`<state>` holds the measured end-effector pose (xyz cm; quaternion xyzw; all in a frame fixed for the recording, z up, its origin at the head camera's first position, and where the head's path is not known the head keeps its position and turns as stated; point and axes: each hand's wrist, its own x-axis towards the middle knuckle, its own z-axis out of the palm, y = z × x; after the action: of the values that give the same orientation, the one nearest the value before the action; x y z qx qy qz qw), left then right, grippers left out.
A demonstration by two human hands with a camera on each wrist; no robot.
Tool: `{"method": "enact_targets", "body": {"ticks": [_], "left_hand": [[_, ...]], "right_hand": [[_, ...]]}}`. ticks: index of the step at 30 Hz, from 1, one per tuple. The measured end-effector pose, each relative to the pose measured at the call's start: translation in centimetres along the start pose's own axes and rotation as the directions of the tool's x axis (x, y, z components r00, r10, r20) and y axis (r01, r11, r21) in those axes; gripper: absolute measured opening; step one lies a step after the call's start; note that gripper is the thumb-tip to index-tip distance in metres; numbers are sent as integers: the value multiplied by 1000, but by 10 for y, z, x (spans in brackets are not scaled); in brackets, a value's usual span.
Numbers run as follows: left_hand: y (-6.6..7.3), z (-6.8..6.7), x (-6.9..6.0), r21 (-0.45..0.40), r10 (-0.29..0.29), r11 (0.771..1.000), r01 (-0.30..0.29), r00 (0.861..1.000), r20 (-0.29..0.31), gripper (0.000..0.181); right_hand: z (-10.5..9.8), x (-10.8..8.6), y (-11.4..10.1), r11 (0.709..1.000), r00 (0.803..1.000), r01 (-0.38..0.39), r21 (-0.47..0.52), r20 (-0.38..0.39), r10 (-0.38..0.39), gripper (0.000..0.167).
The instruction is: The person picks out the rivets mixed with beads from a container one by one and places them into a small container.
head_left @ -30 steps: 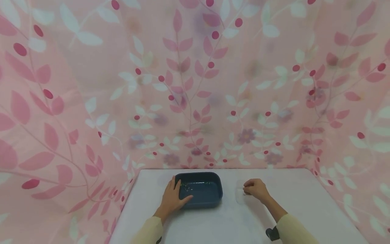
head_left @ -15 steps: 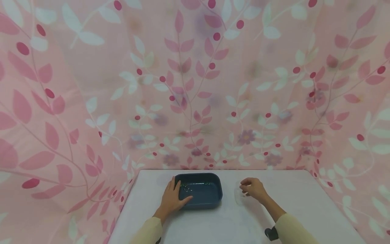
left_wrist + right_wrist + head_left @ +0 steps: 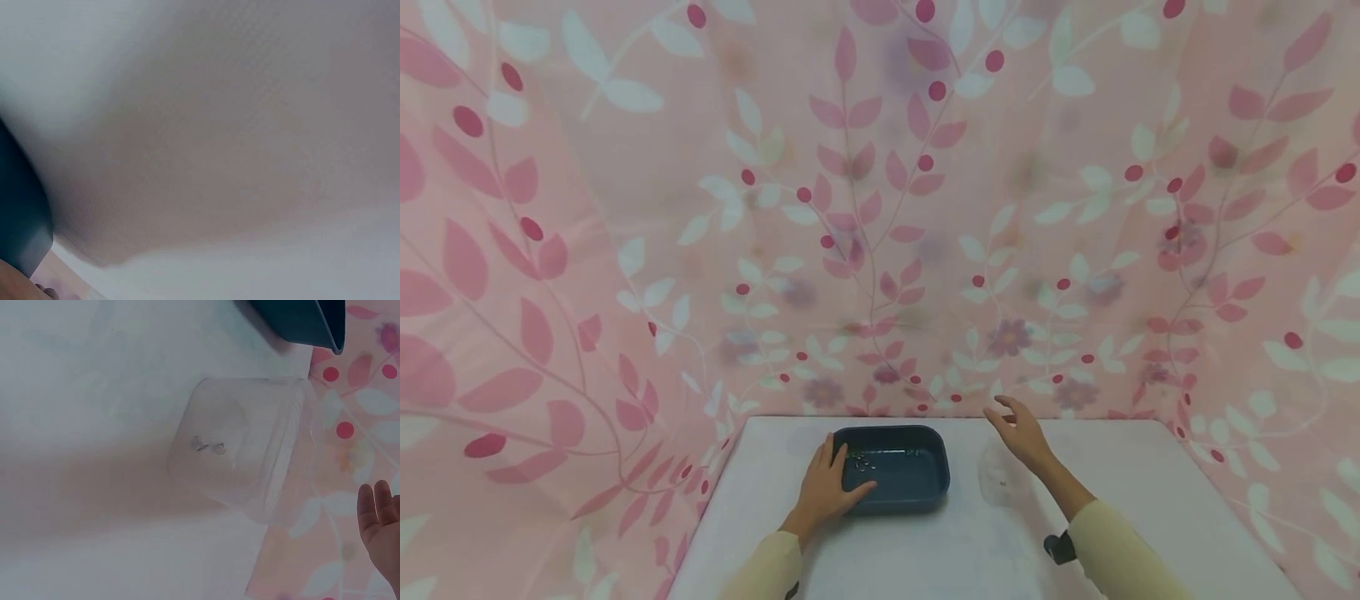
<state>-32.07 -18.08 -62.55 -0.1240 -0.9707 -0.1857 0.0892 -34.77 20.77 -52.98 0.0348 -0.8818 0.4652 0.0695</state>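
A dark blue rectangular tray [image 3: 895,483] sits on the white table, with several small shiny ring-like pieces [image 3: 863,462] in its left part. My left hand [image 3: 826,490] rests on its left side, fingers spread along the rim and thumb over the front edge. To the right is a clear plastic container [image 3: 212,412] holding two tiny shiny pieces [image 3: 219,449], too small to identify. My right hand [image 3: 1022,435] hovers beyond and above that container, fingers apart and nothing visible in them. In the left wrist view, the tray's outer wall [image 3: 22,200] shows at the left edge.
The white table [image 3: 925,558] ends just behind the tray. A pink curtain [image 3: 880,250] with a leaf pattern hangs behind and on both sides. A dark strap piece [image 3: 1060,548] shows at my right sleeve.
My right hand has risen up and away from the clear container, its fingers spreading from a pinch, uncovering the small pieces inside. The left hand and the tray have stayed put.
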Motion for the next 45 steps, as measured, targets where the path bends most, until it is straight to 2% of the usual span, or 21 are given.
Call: {"method": "enact_targets", "body": {"ticks": [4, 8, 11, 13, 16, 20, 26, 33, 38, 45], "left_hand": [[0, 0, 1, -11, 13, 1000, -14, 999, -35, 105], [-1, 1, 1, 0, 5, 1000, -5, 1000, -21, 106], [-2, 2, 1, 7, -5, 1000, 5, 1000, -5, 107], [-2, 2, 0, 5, -4, 1000, 4, 1000, -8, 106], [-2, 2, 0, 5, 4, 1000, -3, 1000, -20, 105], [1, 0, -1, 8, 3, 1000, -3, 1000, -17, 106], [3, -4, -2, 4, 1, 1000, -1, 1000, -16, 105], [2, -4, -2, 23, -17, 1000, 17, 1000, 3, 105], [1, -3, -1, 47, -3, 999, 3, 1000, -2, 105], [4, -5, -2, 57, 3, 998, -4, 1000, 7, 106]], "right_hand": [[3, 4, -6, 997, 998, 59, -57, 7, -59, 72], [7, 5, -6, 991, 996, 87, -101, 21, -85, 71], [10, 6, -4, 976, 993, 119, -182, 29, -116, 75], [12, 6, -4, 954, 987, 160, -253, 34, -156, 78], [14, 6, -3, 901, 970, 235, -365, 28, -242, 83], [18, 5, -3, 838, 949, 289, -464, 27, -313, 84], [24, 8, -4, 764, 939, 314, -564, 64, -339, 87], [32, 11, -9, 717, 928, 326, -616, 65, -367, 88], [37, 13, -12, 694, 922, 332, -638, 67, -380, 87], [48, 15, -13, 689, 931, 322, -649, 87, -354, 86]]}}
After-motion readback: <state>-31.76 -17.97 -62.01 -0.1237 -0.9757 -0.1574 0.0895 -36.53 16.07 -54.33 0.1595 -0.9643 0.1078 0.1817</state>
